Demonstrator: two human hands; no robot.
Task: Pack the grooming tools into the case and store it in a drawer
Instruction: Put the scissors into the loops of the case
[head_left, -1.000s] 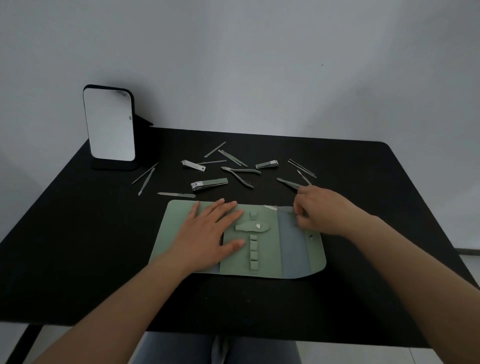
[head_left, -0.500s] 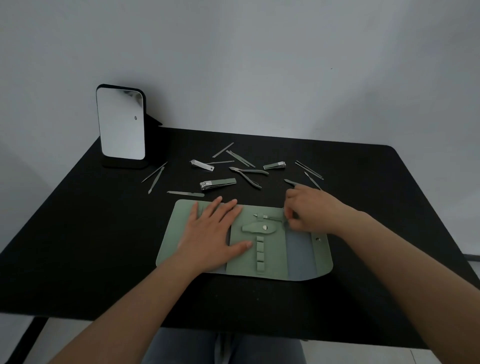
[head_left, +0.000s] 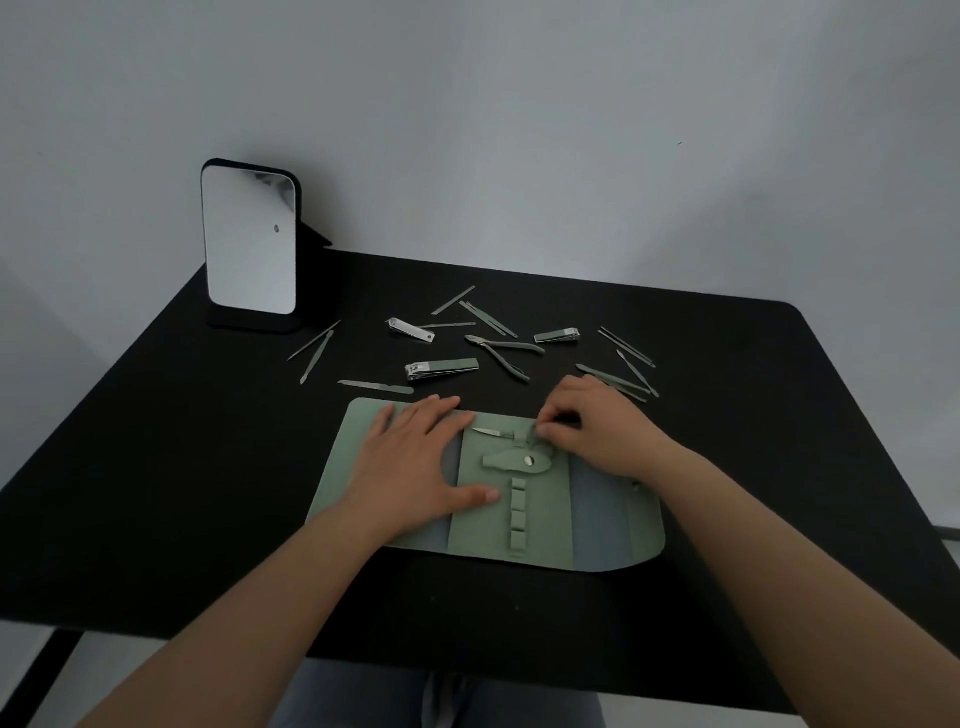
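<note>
A green fold-out case (head_left: 613, 540) lies open and flat on the black table. My left hand (head_left: 415, 457) presses flat on the case's left part, fingers spread. My right hand (head_left: 597, 426) pinches the handle end of a small pointed metal tool (head_left: 491, 431), whose tip pokes left through the top loop of the case's middle strip. Loose tools lie behind the case: a large nail clipper (head_left: 441, 368), two small clippers (head_left: 412, 329) (head_left: 557, 335), cuticle nippers (head_left: 503, 354), a nail file (head_left: 375, 386) and several thin picks.
A standing mirror (head_left: 249, 241) on a black base is at the table's back left. The black table (head_left: 156, 493) has a rounded back right corner, and a grey wall stands behind it. My lap shows under the front edge.
My right hand has brought a small tool from the case's top right edge leftward and slid its tip through the top loop. My left hand has stayed flat on the case.
</note>
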